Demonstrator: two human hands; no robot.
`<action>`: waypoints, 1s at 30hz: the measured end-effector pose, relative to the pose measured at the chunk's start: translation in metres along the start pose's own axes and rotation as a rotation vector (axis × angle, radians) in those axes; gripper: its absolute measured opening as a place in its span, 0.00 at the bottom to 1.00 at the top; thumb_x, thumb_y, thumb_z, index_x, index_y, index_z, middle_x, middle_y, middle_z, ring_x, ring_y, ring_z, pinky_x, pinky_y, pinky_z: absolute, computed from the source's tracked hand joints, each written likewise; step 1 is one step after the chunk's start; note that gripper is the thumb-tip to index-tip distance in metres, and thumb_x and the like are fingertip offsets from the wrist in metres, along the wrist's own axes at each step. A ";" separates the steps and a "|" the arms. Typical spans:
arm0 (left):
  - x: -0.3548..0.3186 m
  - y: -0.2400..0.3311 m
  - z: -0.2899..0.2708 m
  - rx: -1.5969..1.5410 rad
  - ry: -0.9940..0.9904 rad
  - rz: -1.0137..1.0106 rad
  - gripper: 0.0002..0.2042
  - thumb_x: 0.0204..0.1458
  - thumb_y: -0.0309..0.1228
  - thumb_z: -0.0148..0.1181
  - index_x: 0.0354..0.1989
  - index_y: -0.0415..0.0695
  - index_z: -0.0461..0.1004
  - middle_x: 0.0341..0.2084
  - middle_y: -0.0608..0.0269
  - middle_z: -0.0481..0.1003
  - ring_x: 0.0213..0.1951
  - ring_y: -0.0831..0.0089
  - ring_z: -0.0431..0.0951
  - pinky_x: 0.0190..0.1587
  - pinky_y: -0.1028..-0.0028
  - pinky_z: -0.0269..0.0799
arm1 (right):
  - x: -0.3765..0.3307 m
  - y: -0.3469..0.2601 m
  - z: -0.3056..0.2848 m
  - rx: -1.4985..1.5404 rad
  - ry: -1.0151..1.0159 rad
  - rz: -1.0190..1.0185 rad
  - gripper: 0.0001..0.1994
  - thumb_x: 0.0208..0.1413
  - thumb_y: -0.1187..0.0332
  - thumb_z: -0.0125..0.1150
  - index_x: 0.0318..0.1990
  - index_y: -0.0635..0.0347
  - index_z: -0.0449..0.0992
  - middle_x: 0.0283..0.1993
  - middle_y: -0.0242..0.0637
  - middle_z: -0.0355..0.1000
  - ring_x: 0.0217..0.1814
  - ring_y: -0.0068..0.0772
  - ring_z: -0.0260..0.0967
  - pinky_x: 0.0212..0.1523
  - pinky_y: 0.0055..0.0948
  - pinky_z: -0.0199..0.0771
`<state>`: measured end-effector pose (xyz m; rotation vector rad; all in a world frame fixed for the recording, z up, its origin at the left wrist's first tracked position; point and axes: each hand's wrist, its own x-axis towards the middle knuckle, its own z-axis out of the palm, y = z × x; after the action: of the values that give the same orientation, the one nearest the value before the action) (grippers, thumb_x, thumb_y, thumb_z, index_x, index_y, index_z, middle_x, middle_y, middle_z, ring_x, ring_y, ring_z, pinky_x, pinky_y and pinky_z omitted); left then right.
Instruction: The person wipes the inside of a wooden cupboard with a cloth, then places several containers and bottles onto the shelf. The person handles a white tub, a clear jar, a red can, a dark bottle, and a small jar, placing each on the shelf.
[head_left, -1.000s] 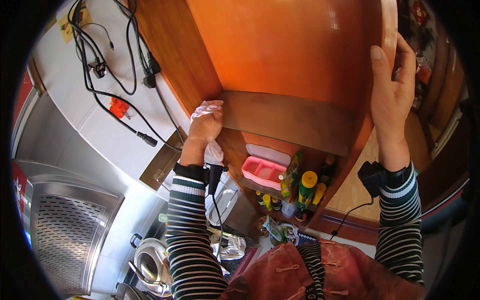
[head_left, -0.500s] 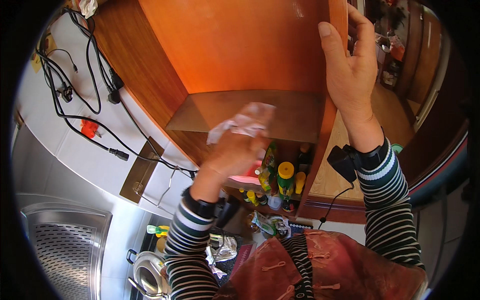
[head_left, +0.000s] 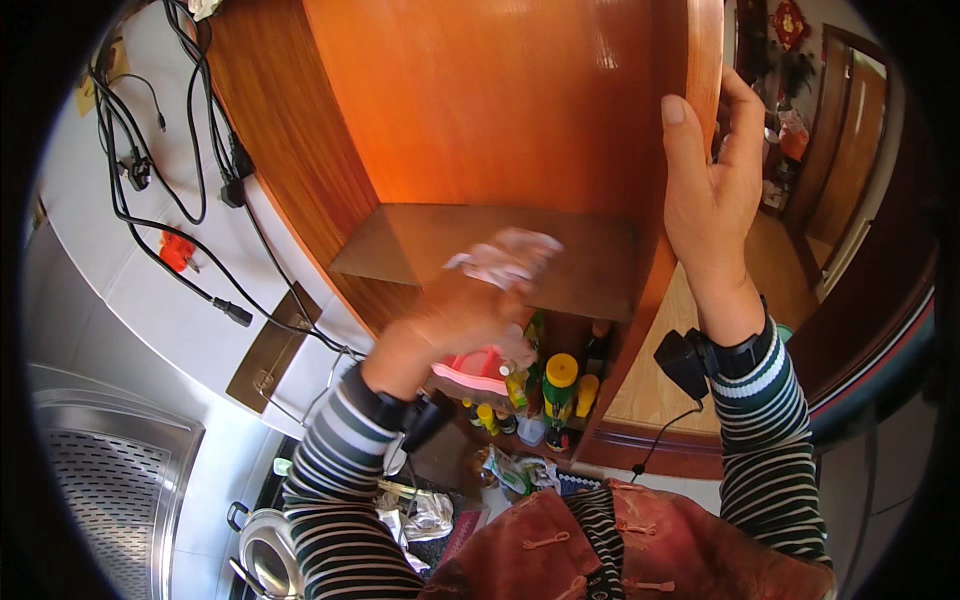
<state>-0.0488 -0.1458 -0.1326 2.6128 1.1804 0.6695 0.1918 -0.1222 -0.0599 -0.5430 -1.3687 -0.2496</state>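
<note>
Orange-brown wooden cabinet [head_left: 490, 100] fills the upper centre. Mid-frame, the blurred left hand [head_left: 455, 315] holds a crumpled pale pink cloth [head_left: 508, 260] in its fingers over a flat brown shelf [head_left: 395, 245]; upper right, the right hand [head_left: 712, 212] grips the cabinet's wooden side edge [head_left: 705, 60].

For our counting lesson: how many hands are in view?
2: the left hand, holding a cloth by the shelf; the right hand, on the cabinet edge. No others show.

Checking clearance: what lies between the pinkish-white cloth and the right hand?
In the head view, a stretch of brown shelf, then the cabinet's side panel.
</note>
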 end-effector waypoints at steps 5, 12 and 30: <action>0.000 -0.137 -0.036 0.437 0.111 -0.081 0.21 0.57 0.26 0.49 0.60 0.44 0.72 0.57 0.54 0.73 0.60 0.59 0.72 0.61 0.69 0.69 | 0.000 -0.003 0.002 0.046 0.016 0.054 0.24 0.63 0.65 0.64 0.63 0.64 0.67 0.57 0.42 0.71 0.57 0.35 0.70 0.56 0.32 0.72; 0.018 -0.213 -0.024 0.427 0.306 -0.503 0.08 0.60 0.29 0.49 0.38 0.43 0.76 0.41 0.59 0.76 0.41 0.64 0.78 0.42 0.72 0.73 | -0.001 -0.006 0.000 0.048 0.005 0.082 0.23 0.65 0.64 0.62 0.63 0.64 0.66 0.55 0.41 0.71 0.55 0.30 0.70 0.52 0.29 0.74; 0.080 -0.065 0.020 0.205 -0.178 0.115 0.11 0.57 0.34 0.47 0.33 0.38 0.68 0.41 0.48 0.72 0.50 0.51 0.68 0.55 0.60 0.66 | 0.000 -0.009 -0.001 0.047 0.001 0.097 0.24 0.66 0.64 0.62 0.64 0.64 0.65 0.56 0.41 0.71 0.56 0.30 0.70 0.55 0.29 0.72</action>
<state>-0.0360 -0.0427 -0.1479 2.8570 1.1049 0.3409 0.1885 -0.1304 -0.0585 -0.5681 -1.3397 -0.1388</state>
